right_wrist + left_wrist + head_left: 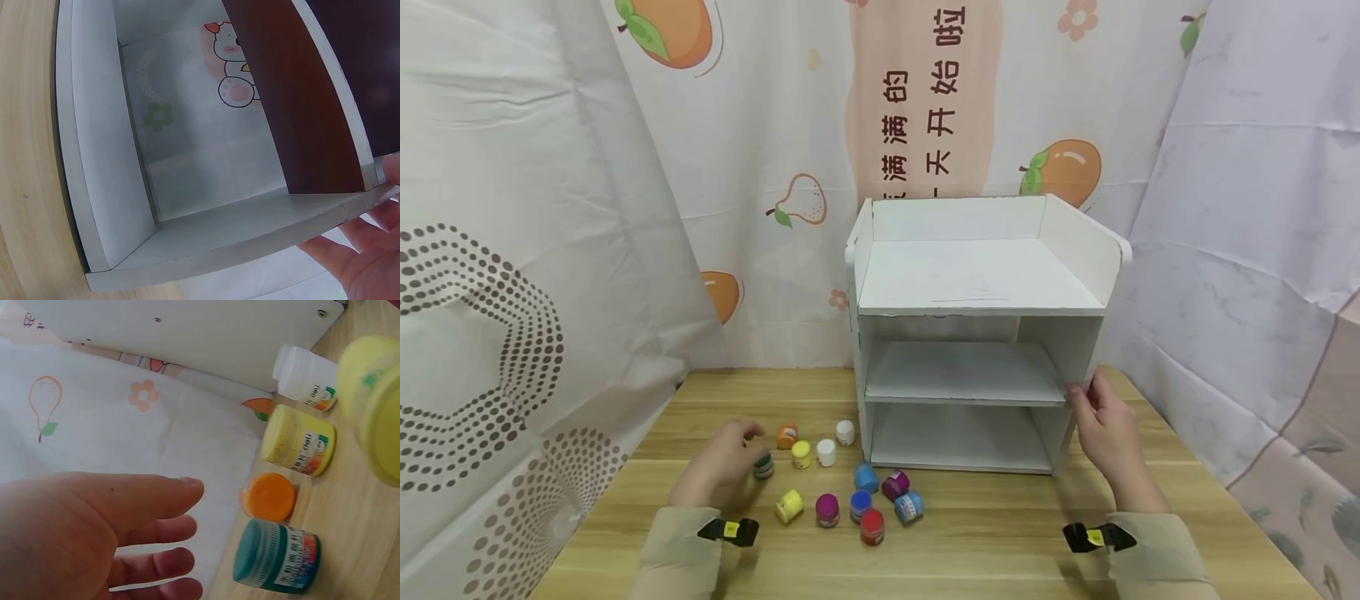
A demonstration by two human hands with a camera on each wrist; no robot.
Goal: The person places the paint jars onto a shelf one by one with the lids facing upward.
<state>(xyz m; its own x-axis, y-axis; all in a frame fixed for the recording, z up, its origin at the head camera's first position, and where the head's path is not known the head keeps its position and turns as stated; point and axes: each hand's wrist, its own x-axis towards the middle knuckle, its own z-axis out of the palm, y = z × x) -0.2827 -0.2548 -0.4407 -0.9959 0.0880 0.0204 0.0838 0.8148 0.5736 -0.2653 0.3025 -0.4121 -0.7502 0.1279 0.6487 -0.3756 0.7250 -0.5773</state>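
My left hand (724, 457) hovers over the wooden table, thumb and fingers loosely extended and holding nothing. Just beyond its fingertips stands a dark green paint jar (278, 556), with an orange paint jar (269, 497) and a yellow paint jar (300, 440) close by. On the other side, my right hand (1108, 432) grips the right side panel (250, 250) of a white shelf unit (981, 273). Its thumb lies at the front edge by the middle board, and its fingers reach round the outer face.
Two white jars (826, 452) stand beside the shelf's left foot. Nearer the front are another yellow jar (789, 507), a magenta jar (827, 510), a red jar (872, 527), a purple jar (896, 484) and several blue jars (908, 507). Printed curtains (775, 125) hang behind the table.
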